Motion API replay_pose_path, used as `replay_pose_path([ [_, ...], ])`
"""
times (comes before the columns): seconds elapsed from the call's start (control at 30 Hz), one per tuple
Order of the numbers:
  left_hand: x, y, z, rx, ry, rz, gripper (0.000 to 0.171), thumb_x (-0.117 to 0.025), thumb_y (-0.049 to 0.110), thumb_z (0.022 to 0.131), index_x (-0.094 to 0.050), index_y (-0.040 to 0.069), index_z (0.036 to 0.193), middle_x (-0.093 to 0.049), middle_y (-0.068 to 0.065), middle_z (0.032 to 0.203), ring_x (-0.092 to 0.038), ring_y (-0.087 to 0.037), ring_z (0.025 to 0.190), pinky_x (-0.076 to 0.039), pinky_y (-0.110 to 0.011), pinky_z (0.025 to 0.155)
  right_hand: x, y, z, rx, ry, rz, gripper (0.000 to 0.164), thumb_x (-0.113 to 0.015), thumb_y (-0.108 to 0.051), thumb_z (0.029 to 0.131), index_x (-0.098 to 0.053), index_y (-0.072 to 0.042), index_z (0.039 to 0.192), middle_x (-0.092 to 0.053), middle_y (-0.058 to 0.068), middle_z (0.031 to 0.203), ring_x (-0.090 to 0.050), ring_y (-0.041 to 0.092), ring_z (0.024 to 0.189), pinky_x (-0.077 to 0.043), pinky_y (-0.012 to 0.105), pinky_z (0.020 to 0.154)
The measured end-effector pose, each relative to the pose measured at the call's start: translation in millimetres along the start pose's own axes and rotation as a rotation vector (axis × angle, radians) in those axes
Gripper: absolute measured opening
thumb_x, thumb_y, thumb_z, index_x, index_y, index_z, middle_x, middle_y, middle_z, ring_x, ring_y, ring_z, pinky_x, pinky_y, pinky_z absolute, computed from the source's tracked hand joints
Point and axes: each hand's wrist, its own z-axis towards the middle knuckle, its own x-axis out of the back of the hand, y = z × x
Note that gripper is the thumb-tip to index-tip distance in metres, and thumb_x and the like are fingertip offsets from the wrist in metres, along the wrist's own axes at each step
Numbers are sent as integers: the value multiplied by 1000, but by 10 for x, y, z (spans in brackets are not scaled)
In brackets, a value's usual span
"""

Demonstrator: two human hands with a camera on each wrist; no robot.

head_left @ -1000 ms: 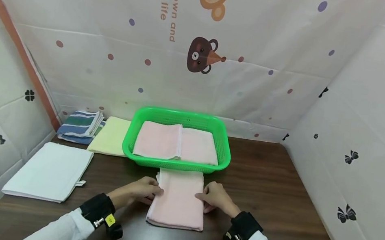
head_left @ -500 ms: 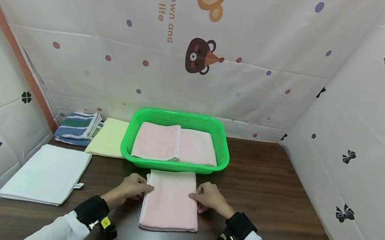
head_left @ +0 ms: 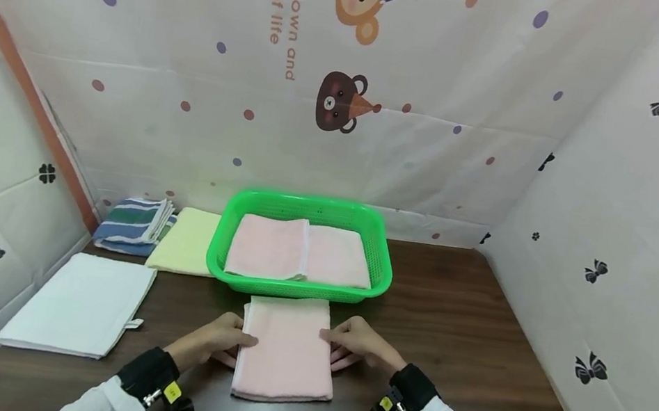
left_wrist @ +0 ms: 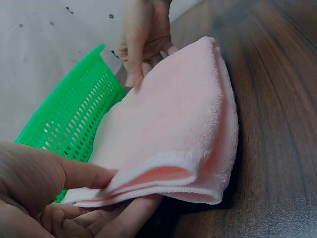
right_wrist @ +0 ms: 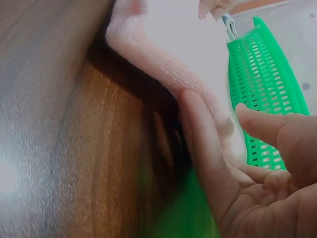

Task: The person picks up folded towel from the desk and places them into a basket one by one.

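Observation:
A folded pale pink towel [head_left: 285, 357] lies in front of the green basket, its far edge right at the basket's front. My left hand [head_left: 220, 339] pinches the towel's left edge, thumb on top and fingers tucked underneath, as the left wrist view shows. On the opposite edge, my right hand [head_left: 357, 345] holds the towel with its thumb above and its fingers along the side and below. Loose folded layers of the towel [left_wrist: 168, 119] gape at the near left corner in the left wrist view. The towel's right edge [right_wrist: 163, 64] appears raised over its shadow.
The green basket [head_left: 298, 291] contains two folded pink towels [head_left: 269, 247] side by side. Left of it lie a yellow folded cloth [head_left: 185, 241] and a striped blue-green towel [head_left: 133, 224]. A white folded towel [head_left: 78, 305] rests nearer on the wooden table [head_left: 446, 362].
Both hands have shifted the pink towel a little to the left, and it now sits slightly turned. The basket and the other towels stay in place while the head view tilts slightly.

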Motion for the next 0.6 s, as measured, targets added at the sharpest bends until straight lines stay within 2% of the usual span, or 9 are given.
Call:
replay_pose_path([
  [0.1, 29, -44, -24, -7, -43, -20, 17, -69, 13, 96, -68, -4, 100, -71, -11, 86, -71, -17, 75, -64, -38, 68, -25, 9, 8, -1, -21, 11, 27, -64, -19, 101, -75, 6, 104, -73, 10, 83, -73, 14, 66, -63, 33, 64],
  [0.2, 43, -69, -21, -21, -75, -30, 27, -64, 23, 100, -69, -3, 100, -73, -9, 87, -72, -16, 76, -64, -38, 70, -47, 26, 22, 6, 1, 2, 22, -66, -16, 100, -73, 4, 95, -69, 7, 76, -71, 12, 62, -62, 32, 60],
  [0.3, 39, -86, 1, -8, -59, -27, 34, -56, 28, 105, -70, -2, 98, -73, -7, 86, -70, -15, 76, -64, -38, 71, -65, 48, 36, 2, 22, 4, 19, -67, -15, 99, -69, 3, 93, -65, 6, 73, -69, 11, 57, -62, 30, 58],
  [0.4, 32, -91, 20, 16, -25, -35, 31, -54, 23, 106, -68, -2, 97, -71, -9, 86, -69, -16, 74, -64, -38, 70, -78, 53, 43, -11, 36, 30, 21, -67, -15, 99, -68, 6, 103, -66, 8, 76, -69, 10, 56, -61, 27, 56],
  [0.5, 47, -83, 33, 16, -12, -46, 28, -54, 20, 107, -67, -4, 101, -71, -11, 88, -69, -17, 76, -64, -39, 70, -83, 45, 51, -16, 48, 59, 29, -67, -15, 99, -65, 9, 117, -69, 10, 81, -69, 11, 57, -60, 26, 55],
  [0.6, 85, -71, 28, 1, -9, -46, 27, -53, 18, 107, -66, -5, 108, -70, -12, 90, -68, -18, 77, -63, -38, 70, -89, 26, 63, -1, 55, 81, 34, -67, -13, 99, -65, 12, 121, -72, 12, 84, -71, 11, 60, -61, 28, 57],
])
